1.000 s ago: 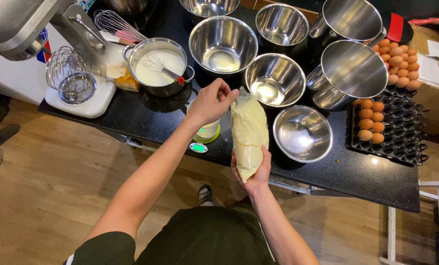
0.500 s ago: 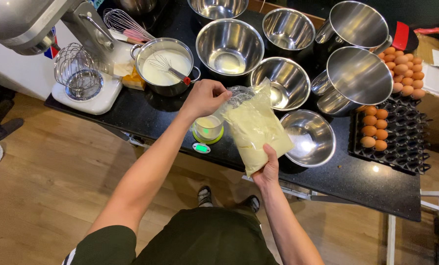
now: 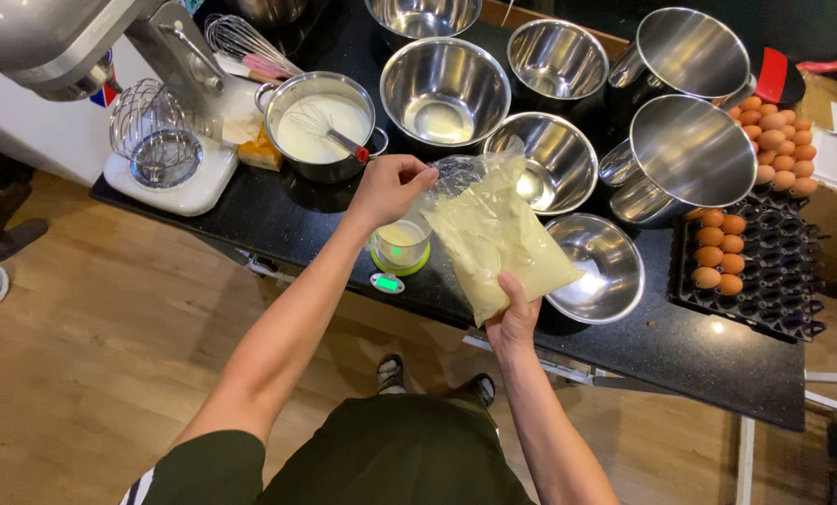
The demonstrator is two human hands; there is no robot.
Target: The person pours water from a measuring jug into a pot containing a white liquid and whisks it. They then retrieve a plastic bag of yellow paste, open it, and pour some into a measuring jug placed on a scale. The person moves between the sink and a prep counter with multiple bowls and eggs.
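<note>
A clear plastic bag of pale yellow powder [image 3: 498,238] hangs tilted over the black counter [image 3: 287,220]. My right hand [image 3: 514,313] grips its lower corner from below. My left hand [image 3: 390,187] pinches the bag's open top end. Just under that end stands a small cup with yellow powder in it [image 3: 400,241] on a small green scale [image 3: 387,281].
Several steel bowls [image 3: 444,89] and two tall steel pots [image 3: 685,154] crowd the counter. A pot of white liquid with a whisk [image 3: 323,126] stands at the left, beside a stand mixer [image 3: 72,56]. Trays of brown eggs [image 3: 750,243] lie at the right. Wooden floor lies below.
The bag has swung from upright to tilted, its open end lowered to the left toward the cup. My left hand stays on the bag's top end.
</note>
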